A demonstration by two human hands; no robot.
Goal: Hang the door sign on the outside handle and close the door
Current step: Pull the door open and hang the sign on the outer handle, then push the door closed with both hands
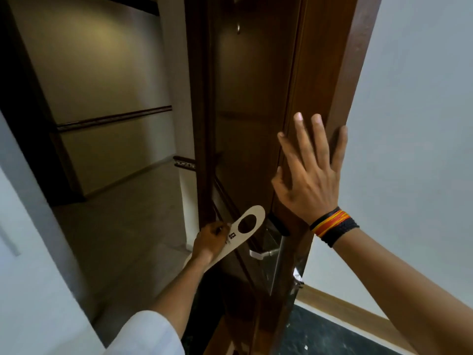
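A dark brown wooden door [256, 98] stands open, seen nearly edge-on and running from the top centre of the frame down to the lower centre. The right hand [309, 175] lies flat against the door's edge at centre right, fingers spread and pointing up, gripping nothing. Black, orange and red woven bands [332, 225] circle its wrist.

Lower down, at centre, the left hand [212, 239] is closed around the door sign [245, 231], a pale, elongated card with a round hole near its upper end. The sign tilts up and to the right, its holed end just beside the door face and a black fitting [279, 224] on the door's edge. Small dark print sits on the card next to the fingers. The sign is not on any handle.

Below the sign, a silver lever handle [263, 253] juts from the door face toward the left of the frame. A metal plate [277, 262] runs down the door's edge next to it.

A white sleeve [143, 336] covers the left forearm at the bottom of the frame. Through the doorway, in the upper left, a dim corridor wall [102, 73] carries a dark horizontal rail [115, 118]. A pale wall [422, 124] fills the right side.
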